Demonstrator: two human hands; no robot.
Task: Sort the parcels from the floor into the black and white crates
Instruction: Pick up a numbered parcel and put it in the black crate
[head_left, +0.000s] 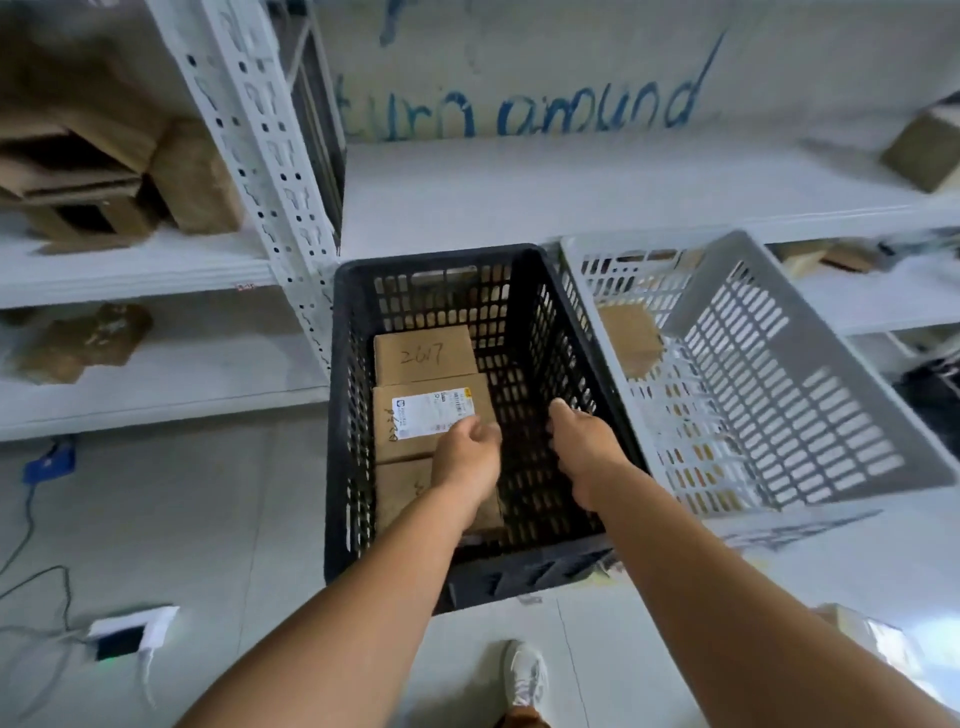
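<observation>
Both arms were down inside the black crate (353, 415): the left hand (465, 457) curled its fingers over the near right corner of the labelled parcel (415, 415), seemingly settling it into the row, while the right hand (582, 441) hung loosely curled, holding nothing I could make out. Placing looked all but done, so next should come letting go and reaching for another parcel. Around them, plain matte cardboard boxes sat in a rigid slotted plastic lattice, with the white crate (779, 395) just beside it, holding one brown parcel (628, 338).

Black slotted crate (353, 415); white slotted crate (810, 374); brown parcels (423, 353)
</observation>
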